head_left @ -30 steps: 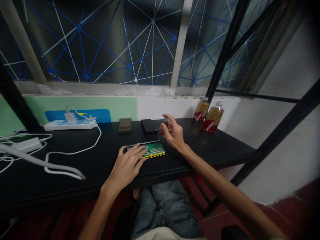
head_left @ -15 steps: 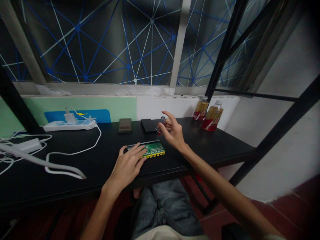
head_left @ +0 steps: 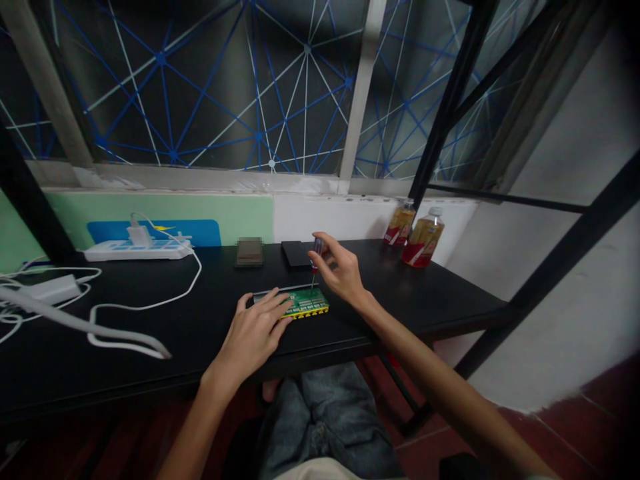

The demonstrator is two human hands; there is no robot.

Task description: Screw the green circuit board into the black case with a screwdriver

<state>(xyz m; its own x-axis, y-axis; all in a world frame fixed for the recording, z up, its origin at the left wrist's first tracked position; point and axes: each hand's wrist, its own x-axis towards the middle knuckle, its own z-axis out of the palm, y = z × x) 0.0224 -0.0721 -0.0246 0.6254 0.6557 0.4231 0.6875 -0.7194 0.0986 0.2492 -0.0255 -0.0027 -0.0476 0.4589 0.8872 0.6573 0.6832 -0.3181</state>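
Observation:
A green circuit board (head_left: 307, 303) with a yellow front edge lies on the black desk (head_left: 175, 320), near its front edge. My left hand (head_left: 253, 331) rests on the board's left end, fingers spread flat. My right hand (head_left: 339, 270) pinches a small screwdriver (head_left: 315, 257) by its handle. The screwdriver stands upright with its tip down on the far right part of the board.
At the back of the desk lie a small brown box (head_left: 249, 252) and a black box (head_left: 296, 253). Two bottles of amber drink (head_left: 419, 237) stand at the back right. A white power strip (head_left: 137, 249) with cables (head_left: 120, 333) takes up the left. A black metal frame (head_left: 530, 287) borders the right.
My right hand's fingers opened briefly around the screwdriver handle, then closed on it again. The left hand and board have stayed put.

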